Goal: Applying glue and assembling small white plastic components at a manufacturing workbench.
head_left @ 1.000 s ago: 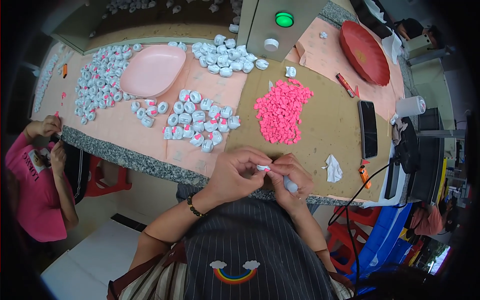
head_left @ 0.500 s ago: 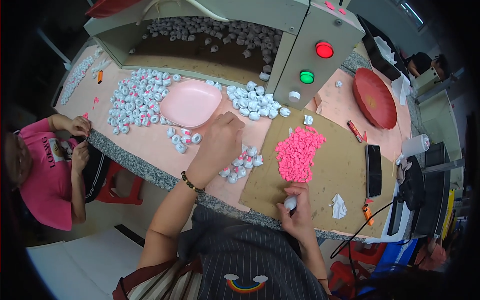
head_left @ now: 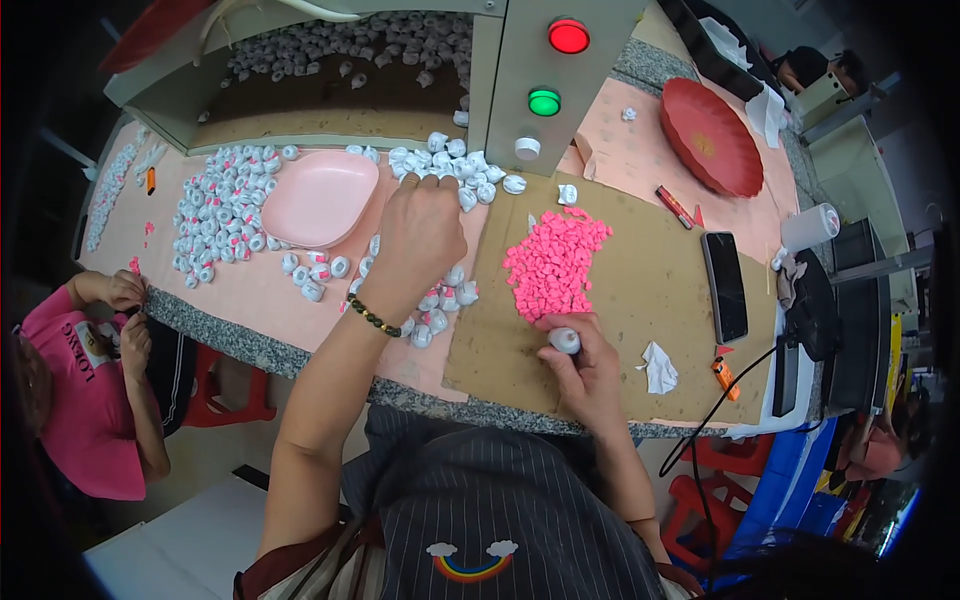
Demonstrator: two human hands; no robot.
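Left hand (head_left: 422,230) at the white pieces (head_left: 463,168), beside the pink tray (head_left: 318,198); I can't tell its grip. Right hand (head_left: 588,368) grips a small bottle (head_left: 564,341), near the pink bits (head_left: 557,262).

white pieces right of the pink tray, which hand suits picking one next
Probably the left hand: it is at the white pieces, while the right hand holds a white bottle beside the pink pieces.
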